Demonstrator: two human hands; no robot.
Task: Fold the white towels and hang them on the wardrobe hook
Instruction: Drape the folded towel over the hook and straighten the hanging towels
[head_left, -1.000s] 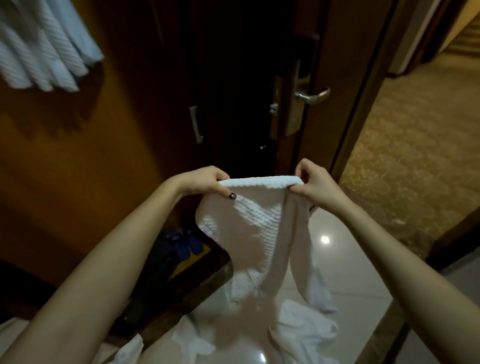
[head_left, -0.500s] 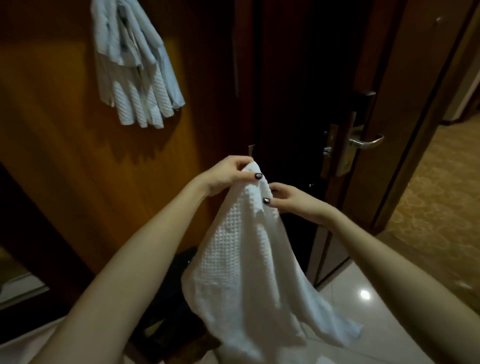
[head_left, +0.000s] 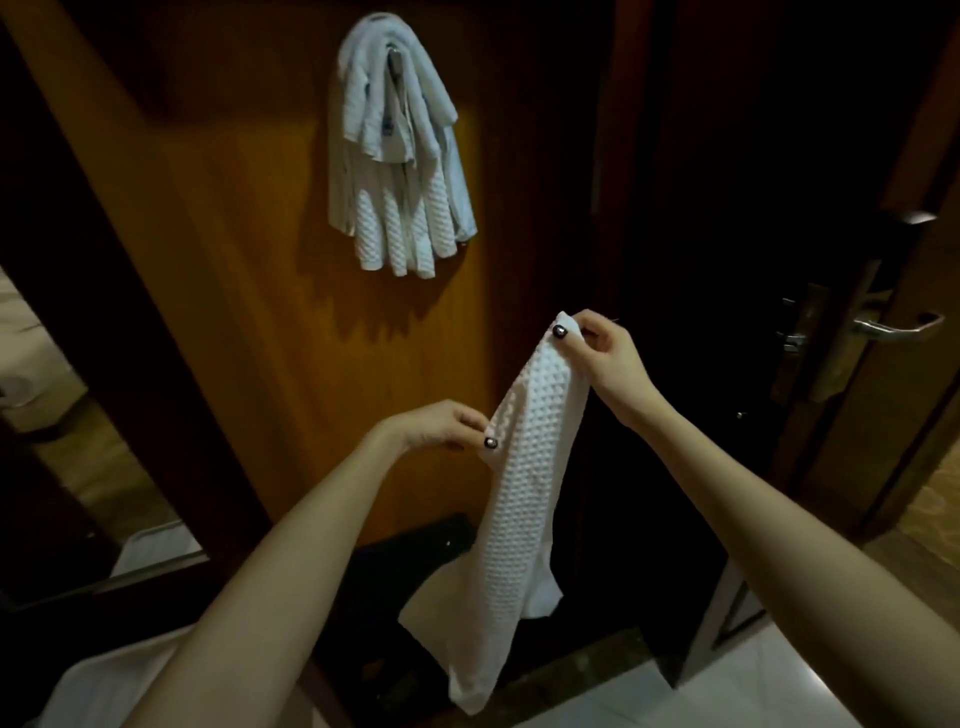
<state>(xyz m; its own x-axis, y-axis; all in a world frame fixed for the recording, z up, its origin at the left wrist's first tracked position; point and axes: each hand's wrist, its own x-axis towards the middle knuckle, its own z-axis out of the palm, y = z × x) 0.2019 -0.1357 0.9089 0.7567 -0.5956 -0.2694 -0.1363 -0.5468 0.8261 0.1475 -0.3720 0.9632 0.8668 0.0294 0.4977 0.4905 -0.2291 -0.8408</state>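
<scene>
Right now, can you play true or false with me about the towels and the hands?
1. The left hand and right hand both pinch the white towel. True.
2. The hook is bare. False: folded towels hang on it.
3. The right hand holds higher than the left hand. True.
4. The white towel touches the hook. False: it dangles from the hands, below the hook.

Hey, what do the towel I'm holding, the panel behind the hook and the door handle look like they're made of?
Towel: woven cloth, likely cotton, matte white; a raised waffle grid shows and it hangs limp.
Panel: wood or veneer, orange-brown with a soft sheen; faint grain.
Handle: metal, silvery, probably brushed; a bright highlight runs along the lever.
</scene>
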